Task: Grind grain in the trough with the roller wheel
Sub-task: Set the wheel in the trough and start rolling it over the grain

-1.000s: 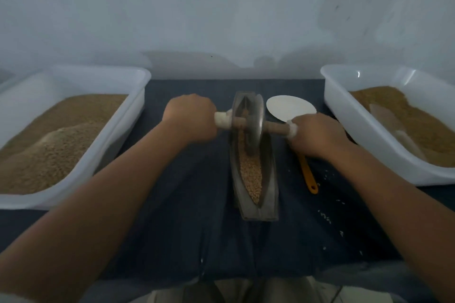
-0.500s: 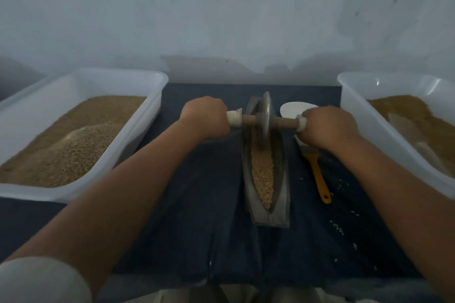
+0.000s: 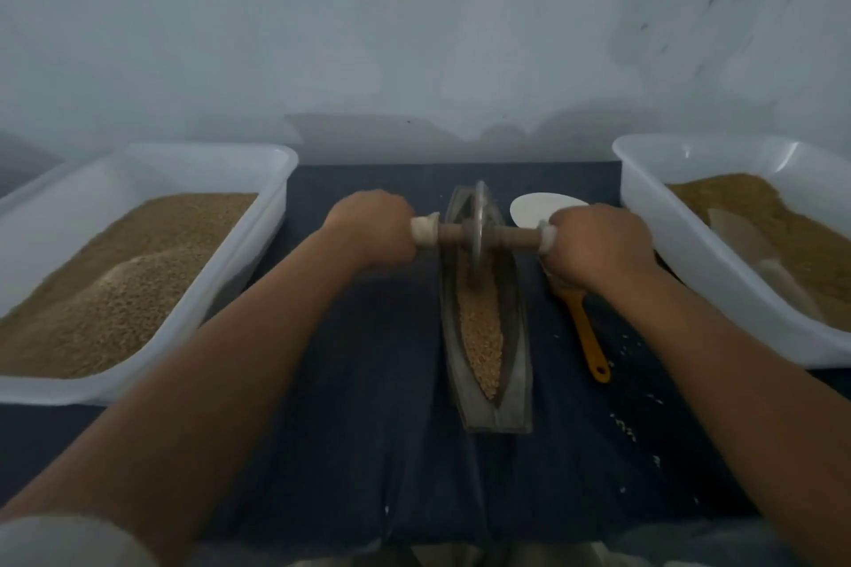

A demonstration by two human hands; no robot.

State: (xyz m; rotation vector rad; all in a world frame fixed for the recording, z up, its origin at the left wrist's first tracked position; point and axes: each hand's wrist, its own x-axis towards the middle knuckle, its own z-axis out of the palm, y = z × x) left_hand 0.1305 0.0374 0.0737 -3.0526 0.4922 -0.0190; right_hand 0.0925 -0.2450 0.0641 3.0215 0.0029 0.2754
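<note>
We hold the roller wheel point(image 3: 479, 221) by its wooden axle point(image 3: 511, 237); the left hand point(image 3: 370, 235) grips the left end and the right hand point(image 3: 598, 244) the right end, fingers curled tight round the pale end caps, knuckles up. The disc stands in the far part of the trough point(image 3: 515, 359), which lies lengthwise on the dark cloth point(image 3: 345, 382) between our arms; the grain point(image 3: 481, 336) lies in a narrow bed along the trough floor, from the wheel's foot to the near tip.

Over the last second the wheel has hardly travelled; it has stayed in the far third of the trough. What has changed is its set: a second ago we saw part of the disc's face, as though it leaned, and now we see it edge-on and upright, with the axle level. We judge that the stroke is turning at the far end, and that the long near bed, which looks whole-kernelled, has yet to be crushed; the grinding seems early or midway.

The left tub point(image 3: 239, 262) and the right tub point(image 3: 690, 253) both hold grain or meal; a white scoop point(image 3: 539, 209) with an orange handle point(image 3: 587, 336) lies just right of the trough, partly under our right hand; stray kernels point(image 3: 626, 424) dot the cloth near it.
</note>
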